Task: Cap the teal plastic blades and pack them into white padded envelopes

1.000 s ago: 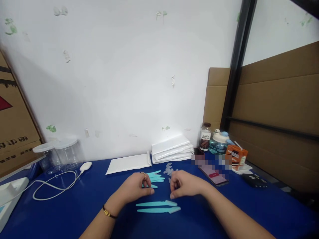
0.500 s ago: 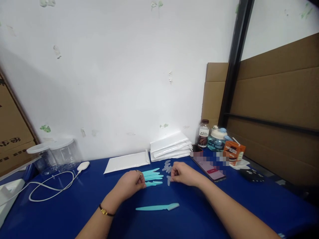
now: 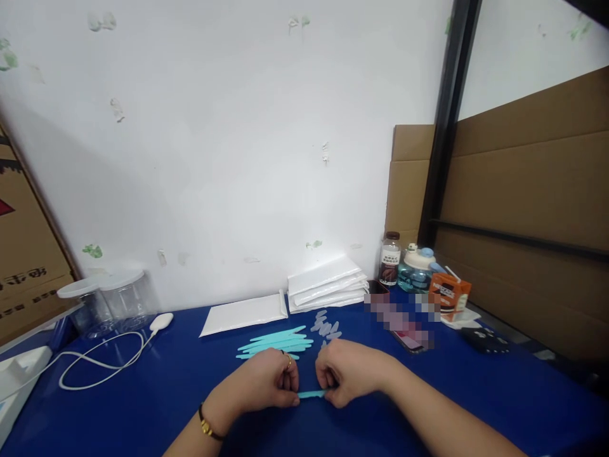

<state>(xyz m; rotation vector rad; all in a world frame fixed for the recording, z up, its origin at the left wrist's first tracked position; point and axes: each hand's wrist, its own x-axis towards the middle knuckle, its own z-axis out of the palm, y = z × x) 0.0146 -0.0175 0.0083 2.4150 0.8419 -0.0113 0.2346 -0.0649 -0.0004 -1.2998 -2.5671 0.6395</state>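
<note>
A turquoise eyebrow razor (image 3: 311, 395) lies level between my two hands, low over the front of the blue table. My left hand (image 3: 271, 381) is closed, its thumb and fingers pinching one end of the razor. At the other end, my right hand (image 3: 345, 371) has its fingers closed around the tip, which they hide; whether a cap is there I cannot tell. Just beyond my left hand is a loose pile of turquoise eyebrow razors (image 3: 276, 341). Several small translucent blade caps (image 3: 326, 327) are scattered beyond my right hand, one partly covered by it.
White padded envelopes (image 3: 328, 282) are stacked against the wall, with a single envelope (image 3: 243, 313) flat beside them. To the right are a phone (image 3: 409, 339), a brown-capped bottle (image 3: 390, 260), a drink carton (image 3: 450, 295). Clear jars (image 3: 126, 298) and a white cable (image 3: 102, 368) are at left.
Both hands have come nearer, from the pile and the caps to the front of the table, and now meet on one razor. The lone razor no longer shows lying separately in front.
</note>
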